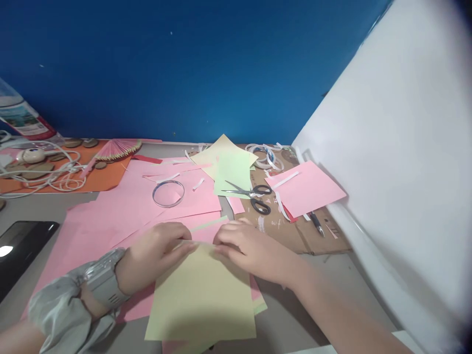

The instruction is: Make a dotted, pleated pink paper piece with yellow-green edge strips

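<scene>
A yellow sheet of paper [201, 297] lies in front of me on top of pink sheets [121, 211]. My left hand [153, 255], with a watch on the wrist, pinches the sheet's far edge with closed fingers. My right hand [245, 248] pinches the same edge just to the right, fingers pressed together. The fingertips of both hands nearly meet at the top of the yellow sheet.
Black-handled scissors [250, 194] lie on green and yellow papers [230, 164]. A clear tape ring [168, 193] rests on pink paper. A pen [316, 222] and pink square [306, 189] sit on cardboard [295, 231]. A folded paper fan [114, 149], cords [44, 172], white board [398, 162] at right.
</scene>
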Tool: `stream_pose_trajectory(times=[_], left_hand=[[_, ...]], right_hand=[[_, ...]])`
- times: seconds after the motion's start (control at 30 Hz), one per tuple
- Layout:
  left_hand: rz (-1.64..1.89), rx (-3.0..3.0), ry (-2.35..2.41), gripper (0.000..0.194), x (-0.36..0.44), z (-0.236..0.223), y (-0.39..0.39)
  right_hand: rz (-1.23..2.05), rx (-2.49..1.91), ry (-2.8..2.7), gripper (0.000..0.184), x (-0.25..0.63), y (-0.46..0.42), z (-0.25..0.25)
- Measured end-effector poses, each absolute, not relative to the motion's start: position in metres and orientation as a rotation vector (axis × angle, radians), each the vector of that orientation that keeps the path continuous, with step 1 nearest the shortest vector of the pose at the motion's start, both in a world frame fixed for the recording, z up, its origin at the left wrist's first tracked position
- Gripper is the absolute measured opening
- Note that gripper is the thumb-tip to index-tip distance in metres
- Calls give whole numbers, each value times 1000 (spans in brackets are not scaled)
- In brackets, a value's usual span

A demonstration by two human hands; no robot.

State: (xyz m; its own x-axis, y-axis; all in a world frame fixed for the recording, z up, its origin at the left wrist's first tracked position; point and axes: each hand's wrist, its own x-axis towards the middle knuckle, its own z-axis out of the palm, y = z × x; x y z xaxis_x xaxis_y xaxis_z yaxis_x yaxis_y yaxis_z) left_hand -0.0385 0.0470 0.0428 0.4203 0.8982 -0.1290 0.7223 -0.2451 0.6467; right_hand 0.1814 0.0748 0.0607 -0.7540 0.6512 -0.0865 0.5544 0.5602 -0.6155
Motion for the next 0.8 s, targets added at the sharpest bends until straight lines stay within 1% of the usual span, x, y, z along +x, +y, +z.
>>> stream_pose_trajectory(times=[0.1, 0.2, 0.37, 0.5, 0.67, 0.8], left_hand=[[418, 1980, 1401, 34, -48, 38, 49], [535, 1968, 1434, 32, -54, 31, 50], [648, 1876, 1508, 30, -57, 23, 53], [665, 1776, 1535, 33, -60, 19, 54], [631, 1717, 1563, 36, -63, 18, 56], [602, 1706, 1537, 40, -63, 19, 56]], right_hand=[[982, -1163, -2499, 28, 185, 77, 60], [1037, -1326, -2304, 27, 187, 80, 57], [1198, -1413, -2130, 25, 194, 88, 50], [1202, -1533, -2048, 26, 202, 93, 48], [1298, -1551, -1929, 24, 208, 97, 45], [1232, -1538, -1816, 23, 210, 101, 37]])
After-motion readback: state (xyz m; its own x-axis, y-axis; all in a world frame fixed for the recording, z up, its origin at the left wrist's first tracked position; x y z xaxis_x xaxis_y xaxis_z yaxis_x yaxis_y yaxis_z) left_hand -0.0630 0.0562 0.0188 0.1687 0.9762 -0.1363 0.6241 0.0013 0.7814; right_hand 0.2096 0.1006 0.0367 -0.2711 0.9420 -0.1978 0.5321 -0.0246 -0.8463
